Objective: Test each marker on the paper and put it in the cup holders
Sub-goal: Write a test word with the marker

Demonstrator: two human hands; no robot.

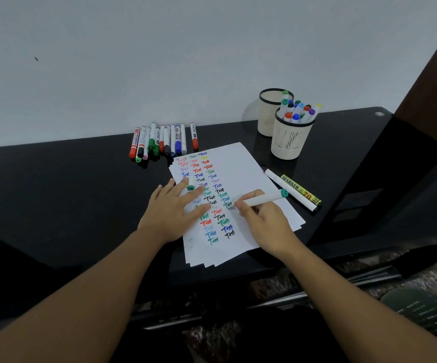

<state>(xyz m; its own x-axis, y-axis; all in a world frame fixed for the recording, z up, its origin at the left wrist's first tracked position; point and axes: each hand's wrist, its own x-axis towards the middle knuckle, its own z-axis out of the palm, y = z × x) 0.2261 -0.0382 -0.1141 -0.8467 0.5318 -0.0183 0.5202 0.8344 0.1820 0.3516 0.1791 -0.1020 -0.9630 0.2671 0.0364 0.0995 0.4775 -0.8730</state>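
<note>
Partly hidden marker (263,199) tip, R hand (262,221) (writing), paper (249,174)

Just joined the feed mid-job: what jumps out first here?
The paper covered in columns of coloured "Test" words lies mid-desk, with the right hand writing on it with a teal-capped marker and the left hand pressing it flat. A near cup holder full of markers stands behind it to the right.

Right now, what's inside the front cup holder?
The front cup holder holds a bunch of upright markers, caps up: red, blue, purple, green, yellow. Its wall hides their lower barrels, so an exact count isn't possible.
</note>
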